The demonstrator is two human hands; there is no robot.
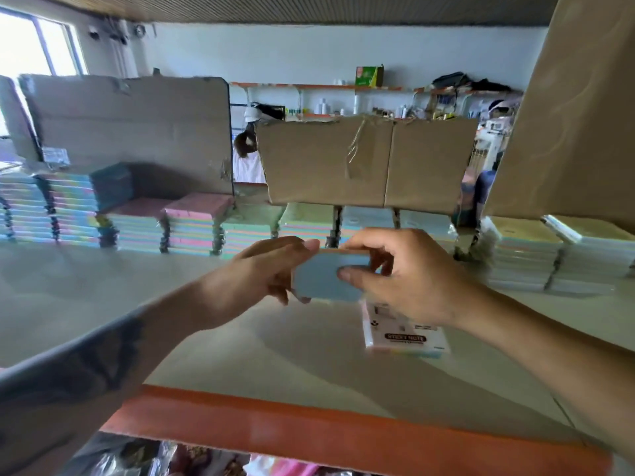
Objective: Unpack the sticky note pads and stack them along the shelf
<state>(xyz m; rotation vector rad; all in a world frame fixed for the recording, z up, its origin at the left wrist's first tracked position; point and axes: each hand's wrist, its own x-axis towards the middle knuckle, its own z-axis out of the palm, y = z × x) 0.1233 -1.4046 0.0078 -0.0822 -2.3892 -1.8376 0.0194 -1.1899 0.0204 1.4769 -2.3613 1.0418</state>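
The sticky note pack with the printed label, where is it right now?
Head view, right of centre: the labelled pack lies on the shelf, just below the right hand.

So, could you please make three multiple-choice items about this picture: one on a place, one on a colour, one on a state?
1. Where does the wrapped pack labelled STICKY NOTE lie?
A. on the shelf under the right hand
B. on top of the cardboard box
C. on the window sill

2. What colour is the face of the held pad?
A. red
B. light blue
C. black

3. How is the pad held?
A. by both hands
B. by the left hand alone
C. by no hand

Answers:
1 A: the wrapped pack lies on the shelf below the right hand.
2 B: the pad shows a light blue face.
3 A: the left hand grips it too.
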